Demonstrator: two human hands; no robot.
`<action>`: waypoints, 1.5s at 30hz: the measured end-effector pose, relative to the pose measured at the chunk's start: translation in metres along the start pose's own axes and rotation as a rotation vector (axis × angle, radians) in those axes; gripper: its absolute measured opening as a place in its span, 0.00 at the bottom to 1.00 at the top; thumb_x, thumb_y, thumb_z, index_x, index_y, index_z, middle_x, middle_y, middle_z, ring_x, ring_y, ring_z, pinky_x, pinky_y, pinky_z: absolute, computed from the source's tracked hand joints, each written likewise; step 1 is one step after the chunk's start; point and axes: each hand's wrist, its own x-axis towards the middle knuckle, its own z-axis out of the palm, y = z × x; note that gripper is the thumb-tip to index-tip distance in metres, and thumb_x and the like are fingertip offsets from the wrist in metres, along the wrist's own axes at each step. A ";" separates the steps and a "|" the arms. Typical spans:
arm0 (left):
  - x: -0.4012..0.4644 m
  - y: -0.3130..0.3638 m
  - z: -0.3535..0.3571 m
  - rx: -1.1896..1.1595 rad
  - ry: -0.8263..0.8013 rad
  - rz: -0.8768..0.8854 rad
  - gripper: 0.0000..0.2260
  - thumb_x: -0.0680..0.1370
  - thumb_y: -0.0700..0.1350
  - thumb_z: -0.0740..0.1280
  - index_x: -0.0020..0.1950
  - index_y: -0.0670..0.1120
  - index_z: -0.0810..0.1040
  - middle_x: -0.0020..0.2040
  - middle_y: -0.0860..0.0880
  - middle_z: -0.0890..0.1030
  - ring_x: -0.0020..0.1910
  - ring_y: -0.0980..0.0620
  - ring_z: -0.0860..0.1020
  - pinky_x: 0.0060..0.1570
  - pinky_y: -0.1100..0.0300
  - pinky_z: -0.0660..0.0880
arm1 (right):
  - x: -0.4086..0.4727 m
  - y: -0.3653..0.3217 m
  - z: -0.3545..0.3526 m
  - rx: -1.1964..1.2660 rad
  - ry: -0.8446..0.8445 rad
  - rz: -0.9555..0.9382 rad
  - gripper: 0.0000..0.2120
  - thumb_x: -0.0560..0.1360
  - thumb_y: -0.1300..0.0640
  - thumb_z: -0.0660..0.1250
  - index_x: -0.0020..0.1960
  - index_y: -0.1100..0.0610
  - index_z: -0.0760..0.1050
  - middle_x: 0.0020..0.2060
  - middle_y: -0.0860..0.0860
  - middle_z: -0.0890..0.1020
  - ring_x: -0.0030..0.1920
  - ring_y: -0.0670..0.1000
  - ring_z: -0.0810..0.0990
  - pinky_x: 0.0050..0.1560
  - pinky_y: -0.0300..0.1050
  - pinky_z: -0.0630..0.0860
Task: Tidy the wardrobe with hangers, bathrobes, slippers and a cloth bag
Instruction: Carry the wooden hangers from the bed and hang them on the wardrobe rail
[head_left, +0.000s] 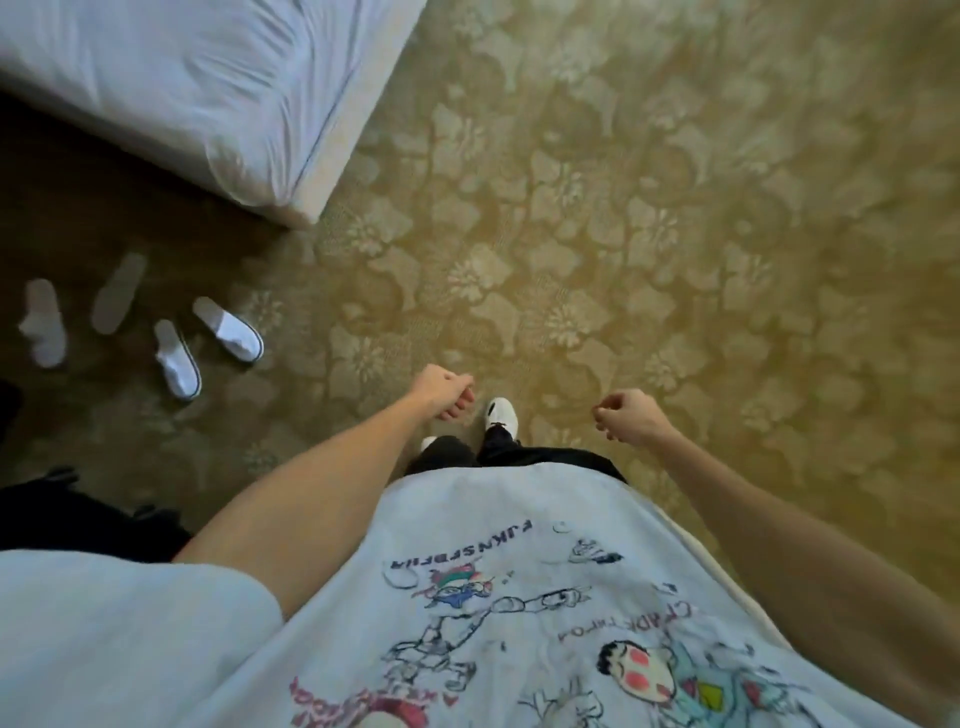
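Four white slippers (156, 327) lie scattered on the floor at the far left, near the bed (197, 93) corner; two show soft fabric uppers with dark edging, one lies sole-up, flat and grey. Judging by that, the slipper part of the tidying is not yet done. No wardrobe, hangers, bathrobes or cloth bag are in view. The left hand (444, 392) hangs loosely curled and holds nothing; the right hand (626, 415) likewise. Underfoot, the carpet (675, 208) is a low-pile gold with a pale floral pattern.
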 end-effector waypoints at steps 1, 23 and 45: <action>0.008 0.018 -0.011 -0.002 0.017 0.007 0.16 0.82 0.45 0.63 0.37 0.42 0.80 0.31 0.46 0.78 0.27 0.51 0.73 0.25 0.63 0.68 | 0.011 -0.016 -0.014 0.006 0.004 -0.023 0.10 0.78 0.58 0.64 0.48 0.61 0.82 0.38 0.54 0.85 0.35 0.49 0.82 0.33 0.39 0.76; 0.219 0.439 -0.312 -0.039 0.126 0.055 0.15 0.84 0.47 0.59 0.44 0.41 0.80 0.35 0.46 0.81 0.29 0.50 0.76 0.29 0.62 0.73 | 0.267 -0.421 -0.362 -0.051 0.052 -0.261 0.10 0.78 0.58 0.64 0.53 0.59 0.83 0.40 0.51 0.85 0.38 0.50 0.82 0.46 0.46 0.81; 0.426 0.872 -0.556 -0.071 0.199 0.169 0.11 0.81 0.41 0.64 0.42 0.41 0.81 0.35 0.45 0.81 0.31 0.50 0.76 0.29 0.63 0.73 | 0.533 -0.686 -0.710 0.049 0.029 -0.176 0.09 0.80 0.57 0.64 0.51 0.60 0.81 0.40 0.52 0.84 0.37 0.50 0.81 0.43 0.45 0.81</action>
